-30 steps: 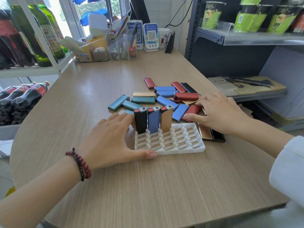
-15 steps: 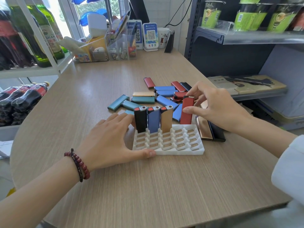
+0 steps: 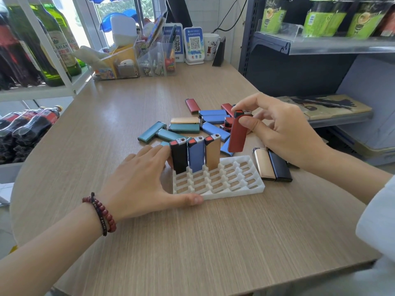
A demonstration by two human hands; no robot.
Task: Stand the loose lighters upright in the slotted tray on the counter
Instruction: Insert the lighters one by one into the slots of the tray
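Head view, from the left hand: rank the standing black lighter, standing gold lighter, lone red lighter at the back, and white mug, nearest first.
1. Black lighter, by the left hand's fingertips.
2. Gold lighter, two slots further right.
3. Red lighter, lying flat, further back.
4. White mug, at the far back.

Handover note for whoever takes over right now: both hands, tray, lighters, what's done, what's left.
Left hand: open, braced against the left end of the tray, thumb along its front wall.
Right hand: pinches the red lighter, nearly upright, in the air over the back row beside the gold lighter.
Done: black lighter, blue lighter and gold lighter stand in the back row.
Left: seat the red lighter, then the loose pile behind the tray and the flat pair at its right.
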